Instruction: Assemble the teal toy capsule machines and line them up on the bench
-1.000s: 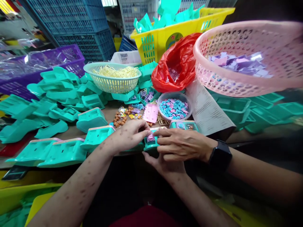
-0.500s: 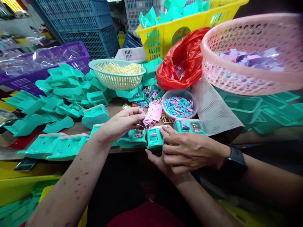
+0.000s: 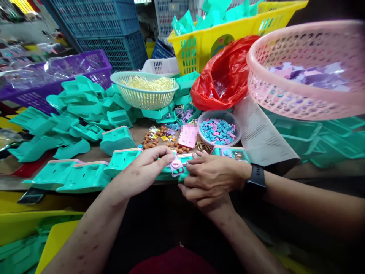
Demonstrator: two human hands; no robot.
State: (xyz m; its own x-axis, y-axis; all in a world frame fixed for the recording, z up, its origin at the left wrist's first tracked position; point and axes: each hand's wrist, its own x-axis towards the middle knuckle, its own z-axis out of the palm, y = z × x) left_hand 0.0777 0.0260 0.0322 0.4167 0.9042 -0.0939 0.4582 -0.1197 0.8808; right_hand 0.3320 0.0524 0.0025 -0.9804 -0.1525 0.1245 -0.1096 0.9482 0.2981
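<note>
Well, the left hand [image 3: 149, 165] is pinching a little pink and purple piece [image 3: 176, 166] between thumb and finger, near the front edge of the desk [image 3: 139, 131], just beside a small green-blue box [image 3: 186, 157]. The right hand [image 3: 218, 210] is mostly hidden under a co-worker's hand [image 3: 213, 173], so I can't tell what its fingers are doing. The piece looks light and hard, like plastic, and maybe a bit slippery. I think its flat sides are best to hold, because the thin edges might snap if squeezed too much. The brown desk is crowded, with a big heap of green-blue boxes [image 3: 82, 99], some brown bits [image 3: 150, 140] and a round tub [image 3: 238, 133] of blue and pink bits. Past that sit a red bag [image 3: 205, 93], a pink basket [image 3: 285, 102] and tall blue crates [image 3: 105, 19].
</note>
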